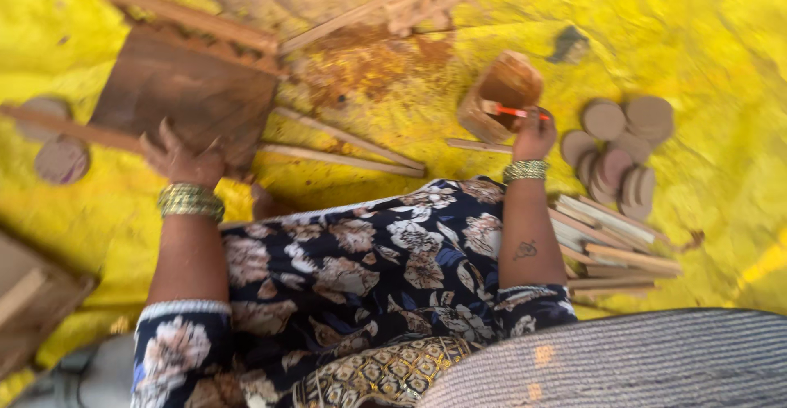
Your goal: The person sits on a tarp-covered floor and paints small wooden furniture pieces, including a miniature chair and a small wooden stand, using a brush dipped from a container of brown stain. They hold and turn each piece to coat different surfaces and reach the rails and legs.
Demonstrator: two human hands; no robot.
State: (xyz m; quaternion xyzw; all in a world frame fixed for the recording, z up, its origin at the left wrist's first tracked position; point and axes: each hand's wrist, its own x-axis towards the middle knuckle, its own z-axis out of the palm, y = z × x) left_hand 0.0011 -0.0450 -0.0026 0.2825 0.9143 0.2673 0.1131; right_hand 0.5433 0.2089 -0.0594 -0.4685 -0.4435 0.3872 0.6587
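- The yellow sheet (721,187) spreads under everything, wrinkled and stained rust-brown beyond the fingers of both hands
- The wooden frame panel (184,88), a flat brown board with a slatted rail along its far edge, lies directly under and beyond the left fingertips; it looks stiff and fairly weighty for its size, with rough edges, so I judge it best taken by the side rail or the near edge, not the flat face
- The left hand (182,160) rests on the near edge of that panel, fingers spread wide and pressed down, closed round nothing
- A stack of flat wooden strips (611,248) lies beside the right forearm, nearer the body than the right fingers; thin and light, likely to snap if levered
- Round wooden discs (619,150) sit heaped just to the outer side of the right fingers, not touching them; small, rigid, easy to pinch by the rim
- The small wooden box (500,97) stands tilted just beyond the right fingertips, open side toward them; light and hollow, likely to tip if pushed
- The right hand (534,133) is curled tight, pinching the brush
- The orange-handled brush (512,111) is slim, light and stiff; its tip reaches into the box, the handle held near the end
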